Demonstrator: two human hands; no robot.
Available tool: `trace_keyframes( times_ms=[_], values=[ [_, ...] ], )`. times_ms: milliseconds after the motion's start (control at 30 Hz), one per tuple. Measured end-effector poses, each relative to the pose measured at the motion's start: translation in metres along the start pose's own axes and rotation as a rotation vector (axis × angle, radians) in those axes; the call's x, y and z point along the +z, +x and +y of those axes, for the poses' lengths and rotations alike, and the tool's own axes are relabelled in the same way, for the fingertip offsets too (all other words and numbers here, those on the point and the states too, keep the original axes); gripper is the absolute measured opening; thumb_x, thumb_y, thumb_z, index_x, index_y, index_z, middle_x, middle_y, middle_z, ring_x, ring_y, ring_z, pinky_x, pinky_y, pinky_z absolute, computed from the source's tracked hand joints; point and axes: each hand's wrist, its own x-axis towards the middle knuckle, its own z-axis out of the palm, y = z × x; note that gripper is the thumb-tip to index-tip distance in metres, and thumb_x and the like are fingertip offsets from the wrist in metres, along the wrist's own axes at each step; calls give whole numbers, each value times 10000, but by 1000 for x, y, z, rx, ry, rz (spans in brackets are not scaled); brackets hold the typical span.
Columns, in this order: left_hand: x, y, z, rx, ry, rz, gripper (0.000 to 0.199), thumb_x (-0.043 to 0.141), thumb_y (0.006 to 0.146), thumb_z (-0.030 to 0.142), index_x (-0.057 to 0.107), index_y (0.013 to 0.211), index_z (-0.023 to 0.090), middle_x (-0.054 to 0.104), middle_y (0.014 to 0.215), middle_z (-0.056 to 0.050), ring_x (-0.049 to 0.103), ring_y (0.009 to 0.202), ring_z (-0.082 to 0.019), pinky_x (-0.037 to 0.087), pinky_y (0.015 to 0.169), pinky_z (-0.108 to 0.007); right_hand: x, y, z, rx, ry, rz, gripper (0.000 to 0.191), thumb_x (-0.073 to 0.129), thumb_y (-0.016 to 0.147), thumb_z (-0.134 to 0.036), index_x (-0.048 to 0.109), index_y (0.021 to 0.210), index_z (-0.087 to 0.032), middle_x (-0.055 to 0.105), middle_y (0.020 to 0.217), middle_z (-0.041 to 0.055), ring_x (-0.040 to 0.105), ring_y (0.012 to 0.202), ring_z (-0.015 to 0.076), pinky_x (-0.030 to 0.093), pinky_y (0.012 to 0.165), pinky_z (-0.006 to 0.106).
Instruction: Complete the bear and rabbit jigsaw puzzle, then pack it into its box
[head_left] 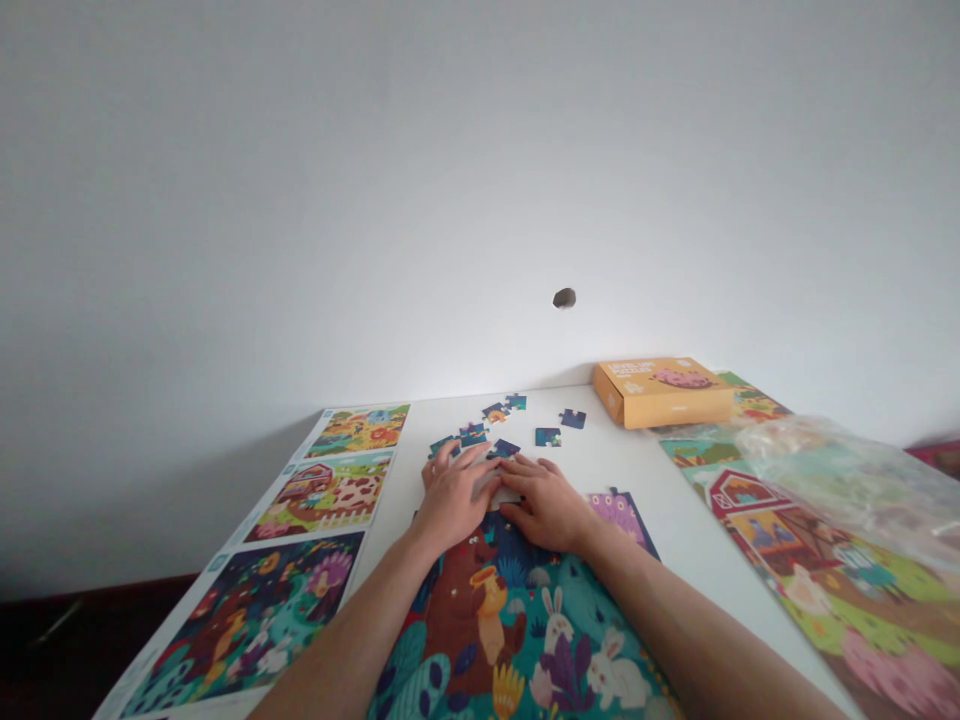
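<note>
A partly assembled jigsaw puzzle (491, 610) lies below my hands, showing a brown bear, white rabbits and dark teal plants. My left hand (457, 500) rests over its upper edge with fingers spread, the tips beside a loose dark blue puzzle piece (504, 449). Beside it, my right hand (545, 503) lies low with fingers stretched out and thumb apart, its fingertips almost meeting the left ones. Whether a piece lies under the fingers is hidden. Other loose pieces sit beyond: a dark blue one (573, 419) and a teal one (548, 437).
A sheet of three reference pictures (319, 495) runs along the table's left side. At the back right stands an orange puzzle box (671, 405). Crumpled clear plastic (840, 480) covers part of a farm-scene puzzle (810, 560). A white wall (450, 200) with a hole rises behind.
</note>
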Motion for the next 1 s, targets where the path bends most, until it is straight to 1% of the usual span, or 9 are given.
trace_keyframes(
  times_ms=[67,233,433,533,700,767,867,933,1000],
  values=[
    [0,0,0,45,-28,-22,318,500,877,356,637,1163,382,586,1302,24,373,1283,-313,306,1016,-521,0,-1,-2,1,10,-29,451,526,856,-325,508,1301,-253,453,1426,36,353,1335,262,236,1097,481],
    [1,-1,-1,22,-34,-26,334,516,861,344,644,1170,352,578,1313,8,378,1286,-315,306,1031,-510,0,-1,0,151,-21,-43,512,528,861,-408,464,1346,-254,410,1456,56,276,1372,313,155,1102,573],
    [0,0,0,-43,-12,-26,328,531,842,336,664,1141,308,570,1314,-23,432,1246,-298,343,1021,-485,1,1,2,257,-88,-8,516,553,841,-406,499,1326,-241,439,1433,53,201,1394,325,158,1113,528],
    [0,1,1,-78,18,-20,328,534,837,347,662,1135,300,570,1308,-25,427,1241,-305,353,1010,-492,2,0,5,379,-141,51,489,562,829,-391,539,1282,-206,456,1407,96,203,1383,352,170,1094,551],
    [2,0,-1,-121,45,4,320,533,836,343,659,1126,293,566,1308,-22,413,1237,-313,358,1006,-496,2,1,12,501,-217,184,455,559,810,-340,607,1187,-89,430,1391,189,238,1359,374,231,1098,488],
    [4,0,-2,-120,36,8,311,525,841,324,660,1120,290,570,1303,-14,415,1232,-313,355,1011,-499,1,3,15,448,-201,215,404,535,816,-281,629,1159,-89,452,1372,180,296,1338,332,239,1114,446],
    [6,2,-6,-136,0,20,320,494,837,216,667,1099,280,593,1271,-9,446,1207,-288,363,1018,-478,0,4,14,288,-90,227,386,489,824,-193,624,1178,-119,538,1285,134,444,1238,237,307,1098,351],
    [6,4,-10,-152,-45,51,368,467,804,122,674,1078,253,617,1230,-22,488,1171,-258,375,1025,-438,0,3,11,164,18,188,428,465,810,-136,598,1217,-136,548,1279,113,501,1184,197,355,1070,312],
    [6,6,-14,-161,-114,103,392,457,760,79,679,1051,220,644,1168,-40,532,1124,-237,389,1025,-402,1,2,8,36,117,124,514,435,768,-61,567,1257,-148,506,1339,103,496,1207,179,371,1062,299]
  ],
)
